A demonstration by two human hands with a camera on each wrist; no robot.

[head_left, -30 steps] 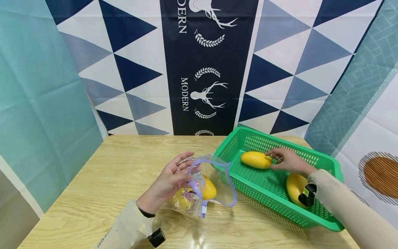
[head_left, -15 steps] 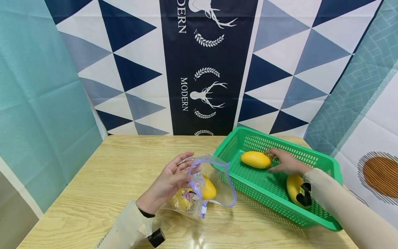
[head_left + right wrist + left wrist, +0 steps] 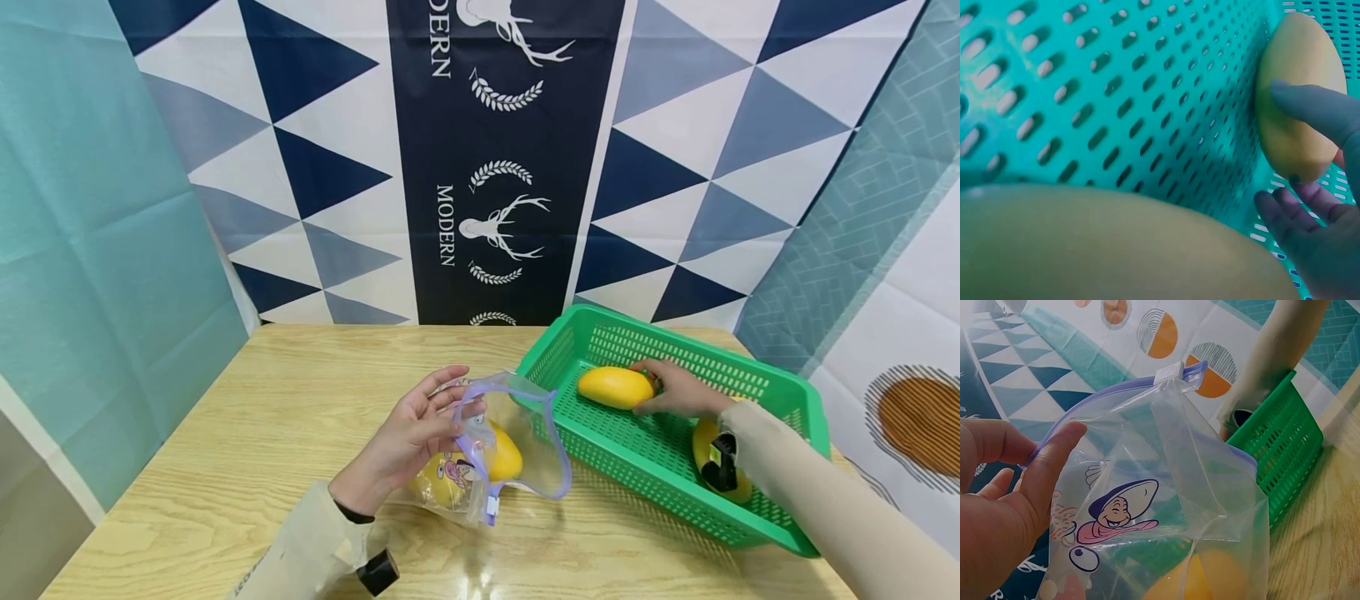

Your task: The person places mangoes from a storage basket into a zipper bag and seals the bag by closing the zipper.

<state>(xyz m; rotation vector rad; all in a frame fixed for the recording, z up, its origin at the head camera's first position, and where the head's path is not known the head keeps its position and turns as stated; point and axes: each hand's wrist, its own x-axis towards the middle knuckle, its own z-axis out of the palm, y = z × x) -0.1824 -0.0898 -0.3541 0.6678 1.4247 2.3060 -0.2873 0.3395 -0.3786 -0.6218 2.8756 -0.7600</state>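
Observation:
My left hand (image 3: 408, 429) pinches the rim of a clear zip bag (image 3: 1166, 487) between thumb and fingers. The bag has a purple zip edge, a white slider and cartoon prints, and its mouth gapes toward the green basket (image 3: 660, 492). Yellow mangoes (image 3: 504, 454) lie inside the bag. Reaching into the basket, my right hand (image 3: 681, 390) holds the near end of a mango (image 3: 615, 387), with the thumb across its side in the right wrist view. Some of that hand's fingers are curled just off the fruit's tip (image 3: 1307, 172).
Another mango (image 3: 1116, 244) lies in the basket under my right wrist, partly hidden by it. The basket stands at the right of the wooden table (image 3: 315, 400), its perforated walls rising around my right hand. A patterned cloth (image 3: 502, 167) hangs behind the table.
My right hand has moved left and closed in on the mango's end. That mango has shifted slightly left. My left hand and the bag have stayed in place.

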